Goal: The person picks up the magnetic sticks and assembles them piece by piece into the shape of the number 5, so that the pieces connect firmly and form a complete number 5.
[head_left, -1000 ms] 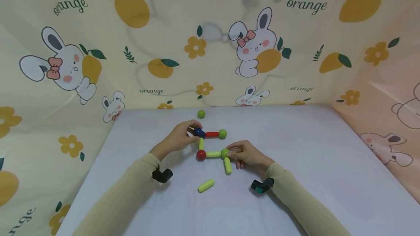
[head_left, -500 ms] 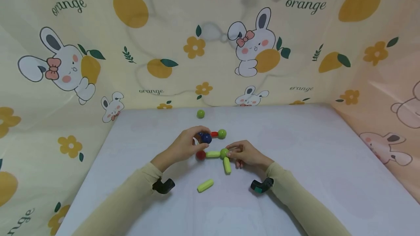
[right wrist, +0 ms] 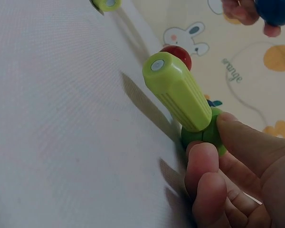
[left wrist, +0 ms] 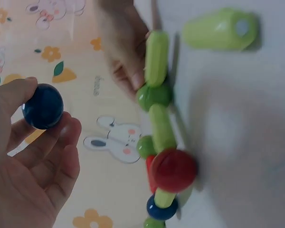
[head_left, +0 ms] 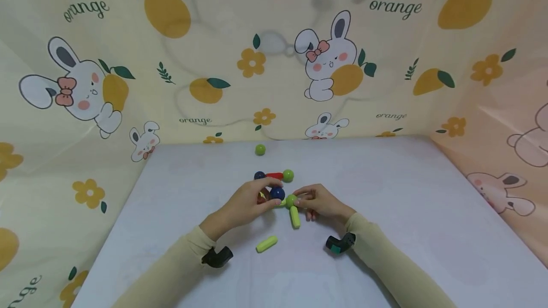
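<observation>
In the head view my left hand (head_left: 246, 206) holds a dark blue ball (head_left: 277, 193) up over the chain of toy pieces. The left wrist view shows this ball between thumb and fingers, apart from the chain. My right hand (head_left: 323, 203) pinches a green ball (head_left: 291, 201). From that ball a yellow-green rod (head_left: 295, 217) points toward me, its end carrying a round silvery disc in the right wrist view. Another yellow-green rod (left wrist: 162, 128) links the green ball to a red ball (left wrist: 175, 170), mostly hidden behind my left hand in the head view.
Behind my left hand, a second blue ball (head_left: 259, 175) joins a red rod (head_left: 274, 176) ending in a green ball (head_left: 288, 175). One loose yellow-green rod (head_left: 267, 244) lies nearer me. A lone green ball (head_left: 260, 149) sits by the table's far edge.
My left hand has taken the blue ball from beside the other blue ball and carried it right and nearer, toward the green ball. My right hand has kept its place.
</observation>
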`<state>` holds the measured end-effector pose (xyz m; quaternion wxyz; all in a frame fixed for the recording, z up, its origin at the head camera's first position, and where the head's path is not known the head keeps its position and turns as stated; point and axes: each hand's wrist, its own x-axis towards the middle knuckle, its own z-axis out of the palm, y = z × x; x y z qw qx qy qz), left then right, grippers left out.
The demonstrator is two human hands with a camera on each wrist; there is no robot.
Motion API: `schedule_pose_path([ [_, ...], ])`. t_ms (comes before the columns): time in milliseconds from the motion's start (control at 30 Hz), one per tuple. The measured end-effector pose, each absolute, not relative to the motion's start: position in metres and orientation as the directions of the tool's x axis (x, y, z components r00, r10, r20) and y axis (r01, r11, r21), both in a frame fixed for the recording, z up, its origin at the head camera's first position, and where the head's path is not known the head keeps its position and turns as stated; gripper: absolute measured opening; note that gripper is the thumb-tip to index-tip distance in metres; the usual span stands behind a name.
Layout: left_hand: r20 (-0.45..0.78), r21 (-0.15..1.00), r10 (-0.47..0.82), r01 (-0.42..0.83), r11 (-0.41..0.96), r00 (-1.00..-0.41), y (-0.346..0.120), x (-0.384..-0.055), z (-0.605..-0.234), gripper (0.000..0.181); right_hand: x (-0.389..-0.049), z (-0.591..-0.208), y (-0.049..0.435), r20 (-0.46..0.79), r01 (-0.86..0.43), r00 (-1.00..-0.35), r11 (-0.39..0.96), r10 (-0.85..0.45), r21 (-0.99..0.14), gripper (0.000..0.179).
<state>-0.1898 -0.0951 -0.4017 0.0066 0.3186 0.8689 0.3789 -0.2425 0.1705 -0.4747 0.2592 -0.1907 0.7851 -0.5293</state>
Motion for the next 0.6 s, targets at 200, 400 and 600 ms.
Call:
schedule_pose_path([
  [200, 0.163, 0.676, 0.636, 0.555, 0.485, -0.754, -0.084, -0.175, -0.416, 0.038, -0.242, -0.476, 0.169, -0.186, -0.047, -0.793, 0.363, -0.58, -0.931, 0.044],
  [400, 0.047, 0.733, 0.645, 0.465, 0.497, -0.763, -0.075, -0.166, -0.424, 0.034, -0.243, -0.475, 0.169, -0.178, -0.055, -0.79, 0.357, -0.587, -0.933, 0.043],
  [600, -0.024, 0.725, 0.608, 0.405, 0.557, -0.794, -0.067, -0.163, -0.433, 0.035, -0.243, -0.476, 0.171, -0.164, -0.071, -0.788, 0.351, -0.594, -0.934, 0.044],
])
